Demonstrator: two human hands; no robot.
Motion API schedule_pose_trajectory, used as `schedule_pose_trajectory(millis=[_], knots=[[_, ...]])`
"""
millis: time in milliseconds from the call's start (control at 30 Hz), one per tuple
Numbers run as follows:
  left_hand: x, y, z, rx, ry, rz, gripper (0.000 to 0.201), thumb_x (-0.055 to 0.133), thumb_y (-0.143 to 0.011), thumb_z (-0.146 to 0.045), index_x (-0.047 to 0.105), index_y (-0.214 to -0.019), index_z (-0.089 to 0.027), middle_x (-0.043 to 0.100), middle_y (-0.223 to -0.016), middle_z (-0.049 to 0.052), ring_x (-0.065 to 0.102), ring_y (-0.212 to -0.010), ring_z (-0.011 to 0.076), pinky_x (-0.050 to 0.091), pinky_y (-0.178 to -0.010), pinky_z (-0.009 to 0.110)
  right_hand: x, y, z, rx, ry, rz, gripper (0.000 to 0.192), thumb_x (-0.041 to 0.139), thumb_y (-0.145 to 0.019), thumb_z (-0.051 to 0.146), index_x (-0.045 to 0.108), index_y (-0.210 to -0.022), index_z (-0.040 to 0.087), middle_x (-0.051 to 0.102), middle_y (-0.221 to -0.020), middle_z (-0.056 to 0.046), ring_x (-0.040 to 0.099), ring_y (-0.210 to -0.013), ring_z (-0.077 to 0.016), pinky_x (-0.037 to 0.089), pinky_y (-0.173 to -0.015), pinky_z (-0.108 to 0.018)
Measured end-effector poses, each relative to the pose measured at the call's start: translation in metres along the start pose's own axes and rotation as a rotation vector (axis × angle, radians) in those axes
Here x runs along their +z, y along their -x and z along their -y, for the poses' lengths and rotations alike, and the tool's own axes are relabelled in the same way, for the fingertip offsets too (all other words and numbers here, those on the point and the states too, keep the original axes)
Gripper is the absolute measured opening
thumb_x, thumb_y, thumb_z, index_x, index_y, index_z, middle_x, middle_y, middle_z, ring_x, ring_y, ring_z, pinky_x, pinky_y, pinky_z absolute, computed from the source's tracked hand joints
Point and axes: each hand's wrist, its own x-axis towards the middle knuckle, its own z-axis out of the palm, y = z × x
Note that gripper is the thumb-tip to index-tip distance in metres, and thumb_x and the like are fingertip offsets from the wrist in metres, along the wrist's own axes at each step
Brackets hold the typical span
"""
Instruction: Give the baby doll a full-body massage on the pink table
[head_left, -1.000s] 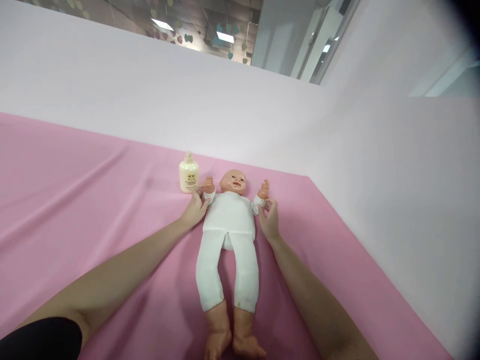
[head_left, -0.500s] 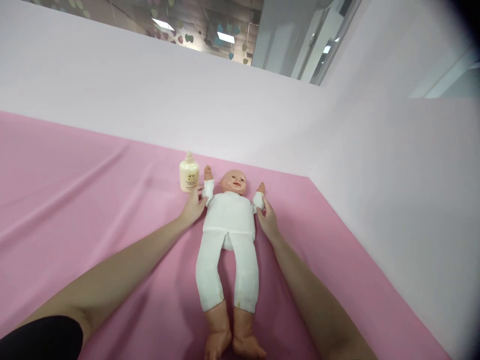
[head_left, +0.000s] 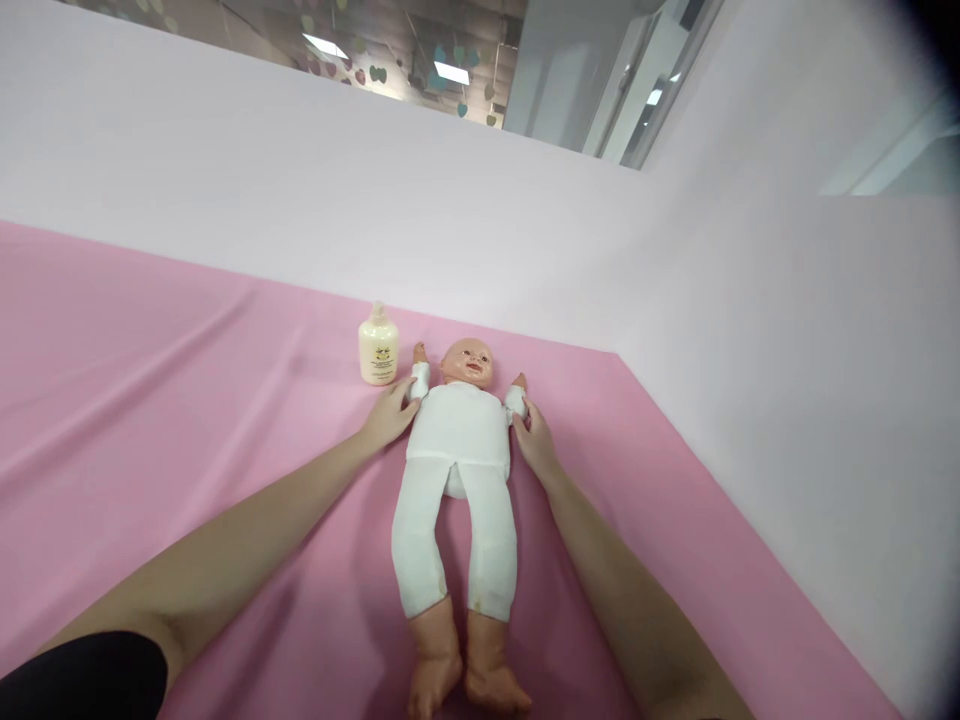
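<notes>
A baby doll [head_left: 459,425] with a white cloth body lies on its back, head toward the wall and bare feet toward me. Both its arms are bent up beside the head. My left hand [head_left: 391,412] is closed around the doll's arm [head_left: 420,380] on the left side of the picture, thumb and fingers on the white sleeve part. On the other side, my right hand [head_left: 535,437] grips the doll's other arm [head_left: 516,400] in the same way. Some of my fingertips are hidden behind the doll's arms.
A cream pump bottle [head_left: 379,350] with dark print stands upright just beyond my left hand. Pink sheeting [head_left: 187,400], wrinkled at the left, covers the surface. White walls [head_left: 450,240] rise behind and at the right, with a window [head_left: 420,60] above.
The doll's arms have tipped slightly away from upright, and their hands sit a little lower. My left-hand fingers have shifted away from the bottle. The doll's body and the bottle have stayed put.
</notes>
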Motion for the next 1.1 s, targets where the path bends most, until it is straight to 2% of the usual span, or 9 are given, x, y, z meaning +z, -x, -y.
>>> schedule_pose_trajectory(millis=[233, 400, 533, 633, 700, 800, 900, 1000, 1100], knots=[[0.0, 0.0, 0.0, -0.001, 0.001, 0.025, 0.05, 0.047, -0.082, -0.034, 0.044, -0.129, -0.016, 0.058, -0.119, 0.012, 0.055, -0.105, 0.0279, 0.042, -0.093, 0.046, 0.0, 0.0, -0.001, 0.043, -0.032, 0.003, 0.048, 0.05, -0.08, 0.043, 0.049, -0.123, 0.022, 0.055, -0.125, -0.01, 0.052, -0.116, -0.0254, 0.038, -0.101, -0.047], [-0.002, 0.003, -0.005, -0.03, 0.207, -0.021, 0.057, 0.055, -0.077, -0.029, 0.035, -0.129, -0.016, 0.054, -0.123, 0.013, 0.054, -0.11, 0.0241, 0.043, -0.094, 0.041, 0.004, 0.001, -0.005, 0.009, -0.223, -0.007, 0.057, 0.057, -0.076, 0.037, 0.038, -0.128, 0.022, 0.051, -0.129, -0.012, 0.053, -0.115, -0.0215, 0.043, -0.098, -0.042], [-0.008, 0.007, -0.015, -0.007, 0.28, -0.038, 0.065, 0.056, -0.076, -0.025, 0.026, -0.134, -0.021, 0.051, -0.127, 0.01, 0.05, -0.116, 0.0225, 0.04, -0.098, 0.04, 0.004, 0.001, 0.003, -0.01, -0.321, -0.065, 0.068, 0.061, -0.071, 0.029, 0.029, -0.131, 0.022, 0.045, -0.134, -0.014, 0.051, -0.117, -0.0211, 0.044, -0.096, -0.041], [-0.01, 0.009, -0.021, 0.015, 0.257, -0.081, 0.057, 0.054, -0.076, -0.022, 0.034, -0.129, -0.023, 0.053, -0.125, 0.007, 0.05, -0.116, 0.0226, 0.039, -0.099, 0.041, 0.002, 0.002, 0.013, -0.007, -0.33, -0.102, 0.071, 0.063, -0.07, 0.028, 0.028, -0.132, 0.022, 0.048, -0.129, -0.013, 0.053, -0.113, -0.02, 0.044, -0.096, -0.04], [-0.009, 0.01, -0.022, 0.058, 0.232, -0.099, 0.045, 0.053, -0.075, -0.02, 0.044, -0.119, -0.021, 0.055, -0.12, 0.006, 0.051, -0.114, 0.0223, 0.04, -0.099, 0.039, 0.001, 0.003, 0.018, -0.038, -0.305, -0.12, 0.064, 0.064, -0.069, 0.028, 0.036, -0.126, 0.021, 0.053, -0.121, -0.011, 0.054, -0.109, -0.0197, 0.042, -0.097, -0.039], [-0.008, 0.01, -0.021, 0.162, 0.207, -0.059, 0.029, 0.051, -0.073, -0.016, 0.052, -0.101, -0.021, 0.059, -0.109, 0.005, 0.055, -0.105, 0.0207, 0.042, -0.095, 0.037, -0.001, 0.006, 0.024, -0.074, -0.254, -0.094, 0.048, 0.065, -0.069, 0.031, 0.046, -0.112, 0.02, 0.057, -0.111, -0.008, 0.055, -0.102, -0.0203, 0.044, -0.093, -0.037], [-0.005, 0.008, -0.019, 0.252, 0.202, -0.052, 0.023, 0.048, -0.073, -0.012, 0.052, -0.094, -0.021, 0.059, -0.102, 0.004, 0.056, -0.098, 0.019, 0.044, -0.091, 0.036, -0.002, 0.009, 0.027, -0.122, -0.172, -0.022, 0.032, 0.062, -0.071, 0.031, 0.051, -0.099, 0.021, 0.059, -0.098, -0.006, 0.055, -0.091, -0.0198, 0.047, -0.081, -0.035], [-0.003, 0.007, -0.015, 0.31, 0.177, -0.067, 0.023, 0.049, -0.073, -0.012, 0.05, -0.094, -0.02, 0.058, -0.1, 0.004, 0.055, -0.096, 0.0189, 0.044, -0.089, 0.037, -0.003, 0.011, 0.029, -0.262, -0.037, -0.015, 0.013, 0.057, -0.073, 0.025, 0.051, -0.083, 0.02, 0.055, -0.083, -0.002, 0.05, -0.081, -0.0174, 0.043, -0.074, -0.032], [-0.002, 0.006, -0.013, 0.361, 0.16, -0.073, 0.02, 0.05, -0.073, -0.011, 0.049, -0.092, -0.019, 0.057, -0.1, 0.005, 0.054, -0.096, 0.0189, 0.043, -0.089, 0.037, -0.004, 0.011, 0.03, -0.404, 0.054, -0.007, 0.006, 0.053, -0.073, 0.019, 0.048, -0.076, 0.02, 0.051, -0.077, -0.001, 0.047, -0.077, -0.0167, 0.039, -0.071, -0.032]])
